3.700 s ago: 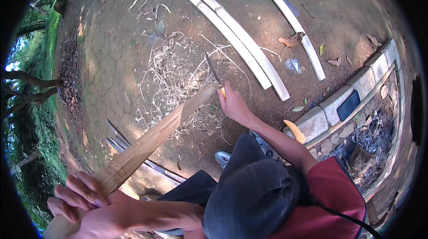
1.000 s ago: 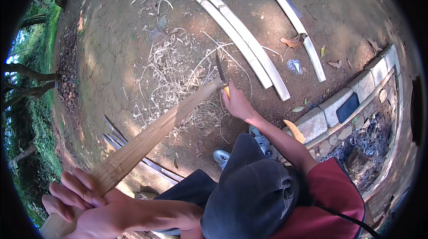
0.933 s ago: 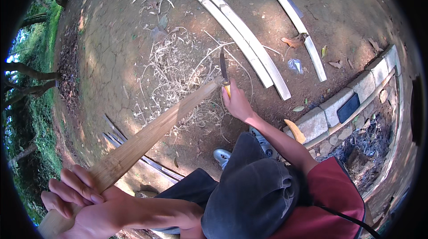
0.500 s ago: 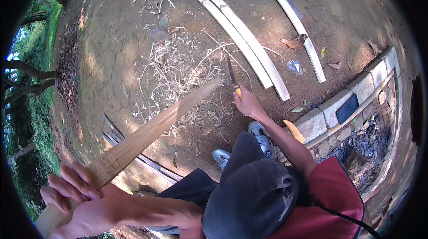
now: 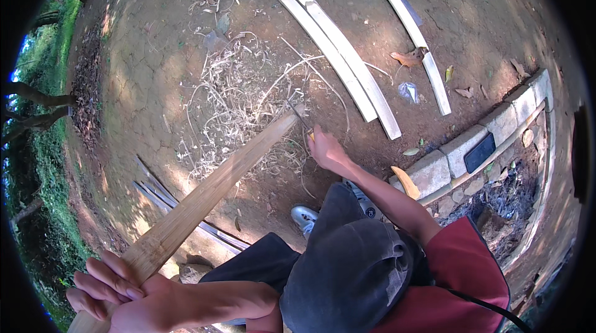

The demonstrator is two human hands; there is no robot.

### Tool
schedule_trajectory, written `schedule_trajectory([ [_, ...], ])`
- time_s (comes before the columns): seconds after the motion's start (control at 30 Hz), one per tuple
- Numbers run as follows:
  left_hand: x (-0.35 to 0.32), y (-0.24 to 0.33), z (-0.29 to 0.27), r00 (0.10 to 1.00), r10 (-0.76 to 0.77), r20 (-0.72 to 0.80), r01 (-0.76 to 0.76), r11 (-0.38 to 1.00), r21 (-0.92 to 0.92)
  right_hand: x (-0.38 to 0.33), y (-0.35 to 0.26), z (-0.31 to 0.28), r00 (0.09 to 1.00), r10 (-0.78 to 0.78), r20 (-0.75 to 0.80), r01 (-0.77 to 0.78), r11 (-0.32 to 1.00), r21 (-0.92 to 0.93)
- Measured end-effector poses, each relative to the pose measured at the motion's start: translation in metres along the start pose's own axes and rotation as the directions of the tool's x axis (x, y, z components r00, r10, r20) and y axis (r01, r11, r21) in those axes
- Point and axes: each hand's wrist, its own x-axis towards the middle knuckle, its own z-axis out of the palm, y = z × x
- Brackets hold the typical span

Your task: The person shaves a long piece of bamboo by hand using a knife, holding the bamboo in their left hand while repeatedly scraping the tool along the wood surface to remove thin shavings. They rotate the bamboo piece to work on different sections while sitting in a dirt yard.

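My left hand is closed around the near end of a long, flat bamboo slat. The slat slants away up and to the right, over a heap of pale curled shavings on the ground. In my right hand is a knife with a yellowish handle, mostly covered by the fingers. Its narrow blade points up and left, close to the far end of the slat; whether it touches the wood I cannot tell.
Long pale bamboo strips lie beyond the shavings. Dark thin strips lie left of my knees. At right, a stone border carries a dark phone and a curved yellow-brown piece, beside ash.
The knife has swung left and down, its blade now by the slat's far end instead of standing upright to its right. My left hand and the slat shifted slightly.
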Motion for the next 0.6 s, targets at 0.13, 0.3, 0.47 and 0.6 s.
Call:
schedule_trajectory([
  [0.13,-0.002,-0.002,0.001,1.000,0.000,-0.026,0.000,1.000,-0.009,0.012,0.015,0.018,0.999,0.029,-0.046,-0.030,0.999,-0.026],
  [0.3,-0.005,-0.004,0.013,0.989,0.038,-0.143,-0.029,0.998,0.062,0.007,0.011,0.008,1.000,-0.006,-0.024,0.006,1.000,0.001],
  [0.47,0.001,-0.025,0.064,0.778,0.374,-0.505,0.124,0.696,0.707,0.009,0.021,0.016,1.000,0.001,-0.012,0.000,1.000,0.021],
  [0.6,0.004,-0.026,0.072,0.778,0.366,-0.510,0.121,0.710,0.694,0.012,0.021,0.015,0.999,0.042,-0.026,-0.042,0.999,0.000],
])
